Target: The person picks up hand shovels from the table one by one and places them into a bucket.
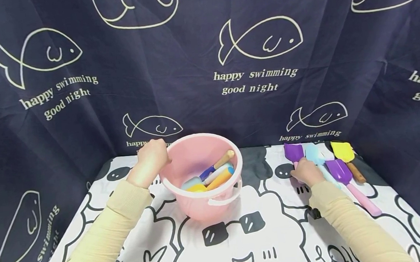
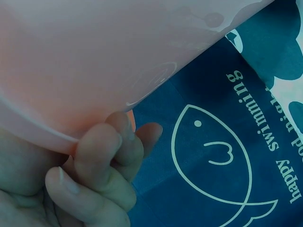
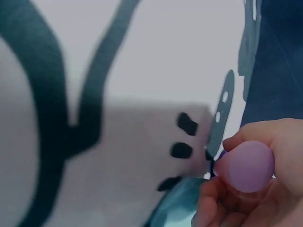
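"Which step?"
"Likely picking up: the right hand [image 1: 307,173] grips the leftmost purple spatula [image 1: 294,152] at the worktop's [image 1: 273,229] right, whether lifted is hard to tell; the left hand [image 1: 153,158] holds the pink bucket's [image 1: 205,208] rim."
"Next move?"
"Should call for a lift clear of the pale-blue spatula [image 1: 312,155]."

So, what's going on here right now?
A person's left hand grips the rim of a pink bucket, which has several handled utensils inside. The right hand holds a purple spatula by its pink handle. Near it on the printed cloth lie a light blue spatula, a second purple spatula and a wooden-handled yellow spatula.
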A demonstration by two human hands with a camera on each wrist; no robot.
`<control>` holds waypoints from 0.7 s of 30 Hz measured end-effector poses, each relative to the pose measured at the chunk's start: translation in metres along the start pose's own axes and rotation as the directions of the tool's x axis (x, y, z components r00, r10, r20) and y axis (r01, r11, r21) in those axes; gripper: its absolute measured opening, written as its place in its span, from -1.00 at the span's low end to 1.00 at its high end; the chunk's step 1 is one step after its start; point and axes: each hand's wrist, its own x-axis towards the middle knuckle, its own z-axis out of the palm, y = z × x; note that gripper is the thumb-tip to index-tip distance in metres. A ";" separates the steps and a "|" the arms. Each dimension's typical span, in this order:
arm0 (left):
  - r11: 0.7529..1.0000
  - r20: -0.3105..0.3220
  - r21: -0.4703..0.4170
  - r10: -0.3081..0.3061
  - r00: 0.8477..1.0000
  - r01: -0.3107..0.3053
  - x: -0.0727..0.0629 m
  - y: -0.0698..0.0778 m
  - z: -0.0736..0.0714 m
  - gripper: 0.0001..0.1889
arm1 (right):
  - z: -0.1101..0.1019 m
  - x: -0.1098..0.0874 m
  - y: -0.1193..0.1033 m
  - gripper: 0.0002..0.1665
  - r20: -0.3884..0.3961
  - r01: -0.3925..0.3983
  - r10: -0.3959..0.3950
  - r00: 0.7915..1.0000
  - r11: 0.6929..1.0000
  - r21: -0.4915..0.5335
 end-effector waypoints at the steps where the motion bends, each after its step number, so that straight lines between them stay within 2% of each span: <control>1: 1.000 -0.002 0.000 0.000 1.000 0.000 0.000 0.000 0.000 -0.67 | -0.002 0.000 0.000 -0.51 0.011 0.003 -0.003 1.000 1.000 0.000; 4: 1.000 -0.003 -0.002 0.004 1.000 -0.004 0.000 0.000 0.000 -0.68 | -0.007 0.001 -0.001 -0.67 0.045 0.048 -0.046 0.998 0.998 -0.039; 8: 1.000 0.000 -0.003 0.006 1.000 -0.006 0.000 0.000 0.000 -0.67 | -0.016 0.003 -0.004 -0.65 0.095 0.081 -0.076 0.993 0.995 -0.056; 13: 1.000 0.005 0.006 0.001 1.000 -0.001 0.000 0.001 0.000 -0.63 | -0.023 0.000 -0.009 -0.68 0.149 0.050 -0.049 0.988 0.999 -0.002; 21: 1.000 0.009 0.009 -0.007 1.000 0.007 -0.001 0.003 -0.001 -0.61 | -0.037 -0.007 -0.019 -0.74 0.230 0.010 -0.009 0.973 1.000 -0.001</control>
